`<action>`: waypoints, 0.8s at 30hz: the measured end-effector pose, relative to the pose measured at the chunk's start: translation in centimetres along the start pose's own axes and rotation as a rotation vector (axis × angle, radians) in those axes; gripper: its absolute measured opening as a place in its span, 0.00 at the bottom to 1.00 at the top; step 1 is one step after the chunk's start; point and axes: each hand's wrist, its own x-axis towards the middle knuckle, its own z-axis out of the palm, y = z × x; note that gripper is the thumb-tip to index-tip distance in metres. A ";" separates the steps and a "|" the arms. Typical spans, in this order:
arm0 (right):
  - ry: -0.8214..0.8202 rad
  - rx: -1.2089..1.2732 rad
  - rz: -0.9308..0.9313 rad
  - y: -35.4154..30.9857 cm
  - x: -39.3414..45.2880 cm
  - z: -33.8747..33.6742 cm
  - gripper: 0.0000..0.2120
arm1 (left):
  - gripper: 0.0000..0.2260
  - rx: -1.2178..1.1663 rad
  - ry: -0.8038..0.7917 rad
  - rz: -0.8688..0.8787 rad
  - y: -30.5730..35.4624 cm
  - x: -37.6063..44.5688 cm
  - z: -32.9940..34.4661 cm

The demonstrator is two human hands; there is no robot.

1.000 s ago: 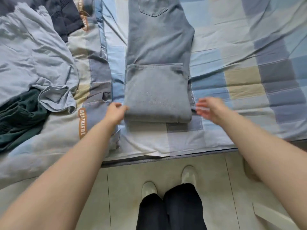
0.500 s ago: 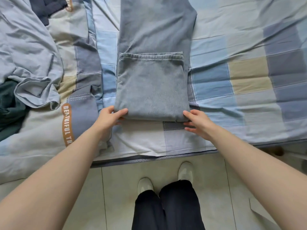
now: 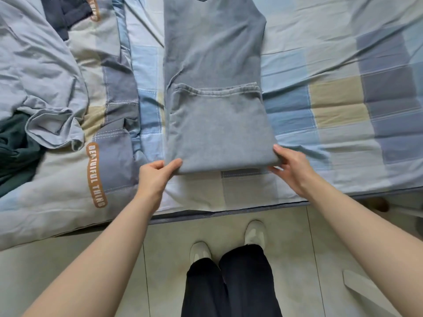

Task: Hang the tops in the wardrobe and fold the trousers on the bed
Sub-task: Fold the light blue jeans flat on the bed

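Pale blue jeans lie lengthwise on the checked bed sheet, their leg ends folded up over the thighs into a thick wad near the bed's front edge. My left hand pinches the wad's near left corner, thumb on top and fingers under. My right hand grips the near right corner the same way. The waistband runs out of view at the top.
A light blue top lies crumpled at the left over a dark green garment, with a navy garment at the top left. A patchwork duvet with orange lettering covers the bed's left side. Tiled floor and my feet below.
Both hands have closed in on the folded end's near corners and taken hold of them; a second ago my right hand hovered beside the fold.
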 end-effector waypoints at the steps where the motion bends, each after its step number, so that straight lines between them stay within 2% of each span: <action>1: 0.044 -0.004 -0.042 -0.3 -0.6 -1.0 0.05 | 0.20 -0.011 -0.076 -0.012 0.0 -1.0 0.6; 3: 0.096 -0.019 -0.098 -0.6 -2.5 -2.9 0.10 | 0.25 -0.023 -0.199 -0.044 -0.2 -3.3 1.5; 6: 0.146 -0.020 -0.120 -0.5 -5.7 -5.1 0.15 | 0.25 -0.100 -0.217 -0.128 -1.1 -6.9 2.7; 9: 0.199 -0.133 -0.070 0.6 -8.2 -6.3 0.15 | 0.18 -0.133 -0.177 -0.240 -3.2 -10.3 2.8; 11: 0.178 -0.147 0.049 1.7 -9.4 -7.0 0.13 | 0.09 -0.060 -0.117 -0.284 -4.7 -12.7 2.6; 14: 0.159 -0.216 0.221 3.0 -10.5 -7.2 0.10 | 0.08 0.058 0.013 -0.309 -6.4 -15.3 2.0; 18: 0.245 -0.265 0.332 2.6 -10.4 -7.0 0.16 | 0.04 0.118 0.072 -0.297 -6.6 -16.5 2.0; 21: 0.216 -0.231 0.376 1.0 -10.4 -6.7 0.13 | 0.05 -0.010 0.100 -0.323 -5.7 -16.5 2.4; 24: 0.135 -0.257 0.354 -1.7 -10.3 -6.7 0.25 | 0.11 -0.300 0.025 -0.339 -3.6 -16.3 2.1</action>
